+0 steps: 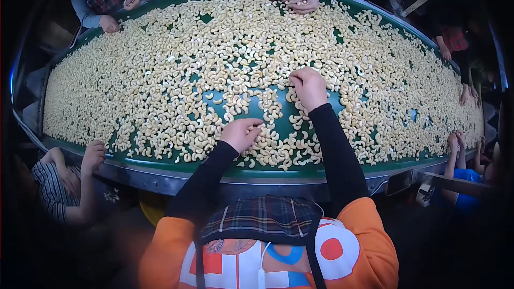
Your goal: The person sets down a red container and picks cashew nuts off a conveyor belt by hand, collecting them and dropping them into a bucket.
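Pale cashew nuts (203,53) lie in a dense spread over a green conveyor belt (257,109). My left hand (241,134) is low over the near part of the belt, its fingers curled together among the cashews. Farther forward and to the right, my right hand (309,90) has thumb and fingertips pinched together just above the nuts. Whatever either hand holds is hidden by the fingers. Green belt shows through between and around the two hands, with scattered cashews there.
A metal edge (160,183) runs along the belt's near side. Across the belt, one person's hands (304,2) hold nuts, and another person's hand (109,23) rests at the far left. More people's arms reach in at the left (92,158) and right (454,142).
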Available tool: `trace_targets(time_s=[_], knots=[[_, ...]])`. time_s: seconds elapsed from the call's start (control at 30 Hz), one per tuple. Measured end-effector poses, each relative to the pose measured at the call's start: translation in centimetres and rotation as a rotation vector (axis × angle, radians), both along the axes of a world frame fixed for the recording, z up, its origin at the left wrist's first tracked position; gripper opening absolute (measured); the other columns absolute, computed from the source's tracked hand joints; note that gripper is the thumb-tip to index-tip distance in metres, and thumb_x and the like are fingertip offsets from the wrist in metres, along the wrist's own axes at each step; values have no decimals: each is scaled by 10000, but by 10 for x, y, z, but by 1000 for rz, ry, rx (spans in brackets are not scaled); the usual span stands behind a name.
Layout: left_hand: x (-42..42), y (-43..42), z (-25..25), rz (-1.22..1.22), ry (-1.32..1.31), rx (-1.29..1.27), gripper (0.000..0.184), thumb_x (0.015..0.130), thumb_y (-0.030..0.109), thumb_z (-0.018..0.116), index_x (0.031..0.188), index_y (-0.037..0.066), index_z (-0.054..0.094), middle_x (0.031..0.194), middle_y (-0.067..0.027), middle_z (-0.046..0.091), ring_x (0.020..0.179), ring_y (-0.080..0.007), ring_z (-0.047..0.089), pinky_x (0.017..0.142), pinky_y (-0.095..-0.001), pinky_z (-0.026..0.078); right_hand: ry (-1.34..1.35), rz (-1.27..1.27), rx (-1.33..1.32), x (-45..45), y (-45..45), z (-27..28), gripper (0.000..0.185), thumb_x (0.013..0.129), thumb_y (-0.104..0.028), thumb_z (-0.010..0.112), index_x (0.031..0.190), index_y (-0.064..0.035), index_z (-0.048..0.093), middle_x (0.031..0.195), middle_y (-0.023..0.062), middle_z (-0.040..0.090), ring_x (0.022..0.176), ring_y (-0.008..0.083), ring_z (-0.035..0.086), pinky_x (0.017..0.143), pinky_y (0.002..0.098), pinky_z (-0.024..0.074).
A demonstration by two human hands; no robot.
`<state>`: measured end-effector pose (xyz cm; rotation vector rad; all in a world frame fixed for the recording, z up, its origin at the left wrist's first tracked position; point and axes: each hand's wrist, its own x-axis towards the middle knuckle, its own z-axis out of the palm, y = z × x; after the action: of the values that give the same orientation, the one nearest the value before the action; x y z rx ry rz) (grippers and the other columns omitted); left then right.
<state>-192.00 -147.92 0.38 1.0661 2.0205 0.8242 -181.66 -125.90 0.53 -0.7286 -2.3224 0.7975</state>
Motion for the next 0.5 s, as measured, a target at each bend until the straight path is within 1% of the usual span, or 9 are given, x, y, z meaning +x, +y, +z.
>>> trace_targets(time_s=[0.07,0.1,0.13,0.2,0.23,0.27,0.33,0.37,0.5], knots=[[-1,-11,-14,33,-207,141,219,850,161,597,1045,75,647,803,-51,662,598,-120,606,565,-228,484,-79,-55,79,-13,17,-25,113,705,-151,676,723,-44,643,717,99,599,731,285,579,673,380,459],[-3,-15,-11,34,-204,147,219,850,161,597,1045,75,647,803,-51,662,598,-120,606,565,-228,484,-119,-78,118,-20,20,-24,116,708,-156,671,718,-45,640,721,100,603,738,288,581,681,385,460],[-6,-20,-8,62,-332,131,200,853,161,600,1028,73,644,768,-42,645,560,-98,577,524,-210,459,-116,-75,123,-21,20,-24,116,708,-156,671,718,-45,640,721,100,603,738,288,581,681,385,460],[-12,-26,-1,121,-589,104,166,860,161,606,994,68,637,697,-25,611,486,-54,520,441,-173,411,-367,-14,143,-18,11,-22,109,713,-151,667,721,-45,641,722,103,595,744,288,576,686,385,459],[-16,-28,1,127,-590,111,166,860,161,606,994,68,637,697,-25,611,486,-54,520,441,-173,411,-496,17,154,-17,5,-18,106,716,-148,665,722,-45,642,722,104,592,746,288,574,688,386,458],[-20,-31,3,172,-691,55,144,863,165,605,970,71,624,667,-21,589,466,-51,499,418,-169,386,-497,23,161,-21,-1,-12,106,716,-148,665,722,-45,642,722,104,592,746,288,574,688,386,458],[-28,-36,5,254,-889,-63,112,868,174,603,924,77,598,607,-12,544,427,-43,459,371,-161,337,-266,54,126,-32,-20,-1,94,700,-128,678,728,-46,639,710,108,577,725,287,568,673,377,453],[-31,-36,4,254,-888,-61,112,868,174,603,924,77,598,607,-12,544,427,-43,459,371,-161,337,-149,67,105,-39,-27,1,93,692,-117,684,731,-47,638,704,110,570,714,287,565,665,373,450],[-35,-38,0,280,-1055,-20,117,874,185,603,877,76,561,577,-2,506,418,-48,449,357,-167,321,-62,68,236,-84,-26,-23,76,694,-89,662,755,-51,638,691,102,567,713,284,560,668,372,451]])
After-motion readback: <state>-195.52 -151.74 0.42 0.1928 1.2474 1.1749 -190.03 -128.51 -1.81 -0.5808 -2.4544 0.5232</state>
